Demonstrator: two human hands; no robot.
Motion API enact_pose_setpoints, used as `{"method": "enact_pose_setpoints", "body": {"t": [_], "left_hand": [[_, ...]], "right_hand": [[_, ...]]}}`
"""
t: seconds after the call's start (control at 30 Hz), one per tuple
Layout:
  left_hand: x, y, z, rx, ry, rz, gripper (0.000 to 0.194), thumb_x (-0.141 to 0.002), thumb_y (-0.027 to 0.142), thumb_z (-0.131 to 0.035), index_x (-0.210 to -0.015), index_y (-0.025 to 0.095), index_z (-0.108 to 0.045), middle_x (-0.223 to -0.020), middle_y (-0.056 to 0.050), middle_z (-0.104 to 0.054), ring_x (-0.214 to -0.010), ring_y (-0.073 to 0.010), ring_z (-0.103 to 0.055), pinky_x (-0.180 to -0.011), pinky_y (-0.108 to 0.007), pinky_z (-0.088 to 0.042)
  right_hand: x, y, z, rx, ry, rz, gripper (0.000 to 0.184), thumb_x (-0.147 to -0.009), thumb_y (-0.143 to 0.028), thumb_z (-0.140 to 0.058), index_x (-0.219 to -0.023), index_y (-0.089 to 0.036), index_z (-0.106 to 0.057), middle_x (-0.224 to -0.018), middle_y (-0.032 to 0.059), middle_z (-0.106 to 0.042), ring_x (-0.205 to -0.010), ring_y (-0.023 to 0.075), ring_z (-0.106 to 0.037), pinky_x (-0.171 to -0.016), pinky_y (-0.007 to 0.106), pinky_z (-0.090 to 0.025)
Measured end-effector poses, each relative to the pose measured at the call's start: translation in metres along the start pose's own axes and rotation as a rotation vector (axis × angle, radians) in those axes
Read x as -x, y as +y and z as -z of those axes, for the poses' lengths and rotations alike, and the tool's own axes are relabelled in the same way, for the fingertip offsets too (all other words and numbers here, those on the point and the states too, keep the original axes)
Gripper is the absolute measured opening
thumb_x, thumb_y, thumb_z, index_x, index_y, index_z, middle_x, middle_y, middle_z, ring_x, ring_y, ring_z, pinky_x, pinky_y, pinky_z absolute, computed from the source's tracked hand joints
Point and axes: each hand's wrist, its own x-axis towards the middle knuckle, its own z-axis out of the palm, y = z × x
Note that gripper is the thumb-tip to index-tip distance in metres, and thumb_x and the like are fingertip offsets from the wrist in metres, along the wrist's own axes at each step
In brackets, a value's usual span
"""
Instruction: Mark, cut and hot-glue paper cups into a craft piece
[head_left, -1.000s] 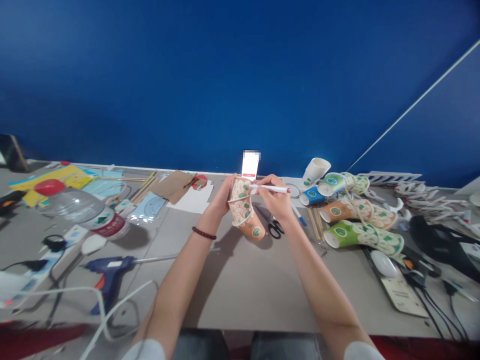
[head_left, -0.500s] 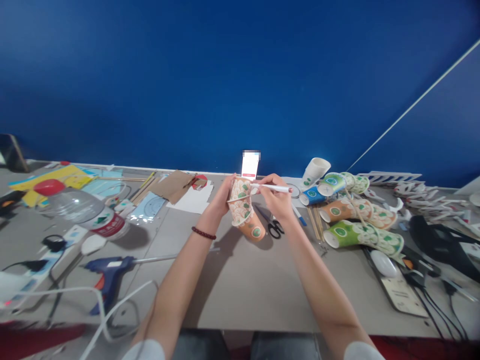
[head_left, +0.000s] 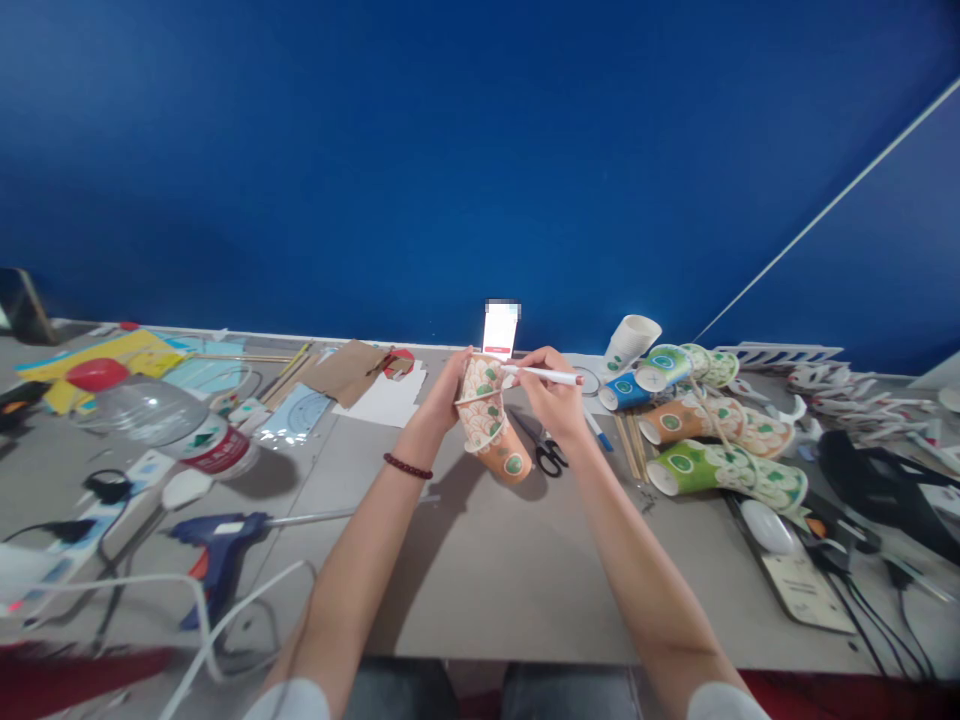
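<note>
Head view, pen: I have the white pen (head_left: pixel 551 375) pinched in my right hand (head_left: pixel 555 395); its tip is at the cup edge, touching or just beside, I cannot tell which.
Paper-cup piece: my left hand (head_left: pixel 448 392) holds the bent piece (head_left: pixel 484 420) by its upper side, above the middle of the counter (head_left: pixel 510 570); its orange base points down toward me.
Tip at the cup: this is the newest thing I can judge; it means the work sits at the upper part of the piece.
Hands: both are closed narrow, one around the cup, one around the pen.
Behind the cup: one lit phone (head_left: pixel 501 330), leaning and upright.
Near the right wrist: one pair of scissors (head_left: pixel 551 460), two wooden sticks (head_left: pixel 625 447), one blue-capped marker (head_left: pixel 598 432).
Right side: four coloured cup bases (head_left: pixel 681 465), one white cup (head_left: pixel 634 343).
Left side: one bottle (head_left: pixel 161 415), one glue gun (head_left: pixel 225 540).
</note>
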Motion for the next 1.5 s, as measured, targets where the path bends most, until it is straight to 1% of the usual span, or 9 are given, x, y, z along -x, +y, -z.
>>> {"method": "enact_pose_setpoints", "body": {"t": [0.13,0.33,0.53,0.7,0.8,0.97,1.27,1.37,1.5], "left_hand": [[0.000,0.000,-0.001,-0.001,0.000,-0.006,0.037,-0.093,0.041,-0.048,-0.075,0.015,-0.069,-0.070,-0.006,-0.072,-0.056,-0.0163,-0.062,-0.061,-0.027,-0.049],[0.000,0.001,-0.001,-0.007,-0.012,-0.013,0.034,-0.090,0.043,-0.054,-0.074,0.016,-0.069,-0.066,-0.004,-0.070,-0.056,-0.0168,-0.062,-0.062,-0.028,-0.050],[-0.003,-0.001,0.001,0.012,-0.031,-0.023,0.038,-0.093,0.038,-0.048,-0.070,0.015,-0.067,-0.066,-0.005,-0.070,-0.056,-0.0155,-0.062,-0.061,-0.026,-0.049],[-0.006,-0.003,0.004,0.024,-0.040,0.037,0.038,-0.089,0.047,-0.052,-0.080,0.014,-0.070,-0.074,-0.007,-0.073,-0.061,-0.0196,-0.066,-0.060,-0.029,-0.050],[-0.007,-0.003,0.004,0.031,-0.025,0.056,0.039,-0.089,0.047,-0.051,-0.084,0.014,-0.071,-0.076,-0.008,-0.074,-0.064,-0.0207,-0.067,-0.061,-0.030,-0.051],[-0.006,-0.002,0.002,0.046,-0.015,0.071,0.045,-0.095,0.043,-0.040,-0.085,0.013,-0.072,-0.078,-0.010,-0.075,-0.066,-0.0212,-0.068,-0.065,-0.031,-0.054],[-0.011,-0.006,0.012,0.057,-0.065,0.089,0.052,-0.094,0.049,-0.038,-0.091,0.010,-0.073,-0.075,-0.012,-0.074,-0.061,-0.0209,-0.067,-0.062,-0.031,-0.053],[-0.009,-0.004,0.009,0.051,-0.090,0.098,0.049,-0.094,0.047,-0.040,-0.090,0.010,-0.072,-0.078,-0.012,-0.075,-0.062,-0.0203,-0.067,-0.062,-0.030,-0.052],[-0.002,-0.001,0.002,0.004,-0.087,0.054,0.042,-0.093,0.044,-0.046,-0.093,0.011,-0.072,-0.077,-0.010,-0.075,-0.063,-0.0190,-0.068,-0.066,-0.028,-0.052]], "right_hand": [[0.000,-0.004,0.000,-0.003,-0.023,0.027,0.007,-0.077,-0.018,-0.057,-0.075,-0.024,-0.060,-0.074,-0.0002,-0.068,-0.081,0.0204,-0.069,-0.074,0.034,-0.052],[0.000,-0.004,0.001,0.008,-0.046,0.003,0.011,-0.073,-0.015,-0.055,-0.070,-0.024,-0.060,-0.075,0.0000,-0.069,-0.082,0.0206,-0.069,-0.077,0.034,-0.051],[-0.001,-0.004,0.001,-0.018,-0.048,-0.013,0.010,-0.072,-0.014,-0.056,-0.069,-0.023,-0.059,-0.076,0.0002,-0.068,-0.081,0.0204,-0.069,-0.077,0.035,-0.052],[-0.001,-0.002,0.000,-0.087,-0.036,-0.039,0.008,-0.074,-0.017,-0.057,-0.072,-0.024,-0.059,-0.069,-0.0010,-0.066,-0.084,0.0216,-0.071,-0.077,0.035,-0.053],[-0.003,0.000,0.000,-0.121,-0.021,-0.047,0.005,-0.076,-0.020,-0.058,-0.074,-0.024,-0.059,-0.063,-0.0021,-0.064,-0.083,0.0219,-0.071,-0.077,0.035,-0.054],[-0.004,0.003,0.002,-0.136,0.041,-0.074,0.003,-0.080,-0.026,-0.061,-0.079,-0.024,-0.060,-0.069,-0.0011,-0.068,-0.070,0.0185,-0.067,-0.072,0.034,-0.054],[-0.007,0.009,0.003,-0.185,0.109,-0.079,0.020,-0.088,-0.044,-0.060,-0.093,-0.025,-0.060,-0.077,0.0012,-0.071,-0.081,0.0200,-0.072,-0.075,0.035,-0.057],[-0.008,0.005,0.003,-0.179,0.097,-0.104,0.026,-0.091,-0.049,-0.056,-0.099,-0.025,-0.062,-0.080,0.0024,-0.072,-0.083,0.0196,-0.072,-0.076,0.034,-0.057],[-0.008,0.003,0.004,-0.125,0.053,-0.077,0.025,-0.089,-0.046,-0.060,-0.102,-0.025,-0.065,-0.087,0.0032,-0.072,-0.087,0.0196,-0.071,-0.079,0.034,-0.057]]}}
